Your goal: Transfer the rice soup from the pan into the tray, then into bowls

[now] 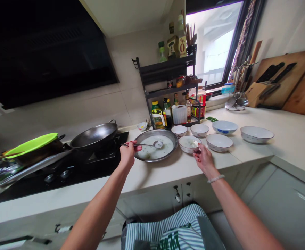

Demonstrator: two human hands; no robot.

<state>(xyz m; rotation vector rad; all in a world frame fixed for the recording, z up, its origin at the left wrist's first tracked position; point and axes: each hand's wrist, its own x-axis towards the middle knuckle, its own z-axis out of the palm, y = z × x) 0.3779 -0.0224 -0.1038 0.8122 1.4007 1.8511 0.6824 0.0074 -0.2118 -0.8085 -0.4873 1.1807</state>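
Note:
My left hand (129, 152) is closed round the handle of a metal ladle (158, 144). The ladle's bowl hangs over a wide steel basin (174, 148) holding a whitish liquid with dark bits in it. With its thumb and fingers my right hand (203, 157) grips the near right rim of a small white bowl (187, 149), which has some of the same whitish liquid inside. That bowl stands on the counter, close to the basin's right edge. Beside it sits another white bowl (219, 142) with a dark rim.
More bowls (199, 130) line the counter (168, 175), including a blue-patterned one (224, 127) and a larger one (256, 134). Behind stands a rack (165, 66) of bottles. A wok (95, 135) and a pot with a green colander (32, 144) occupy the stove. A knife block (256, 93) is far right.

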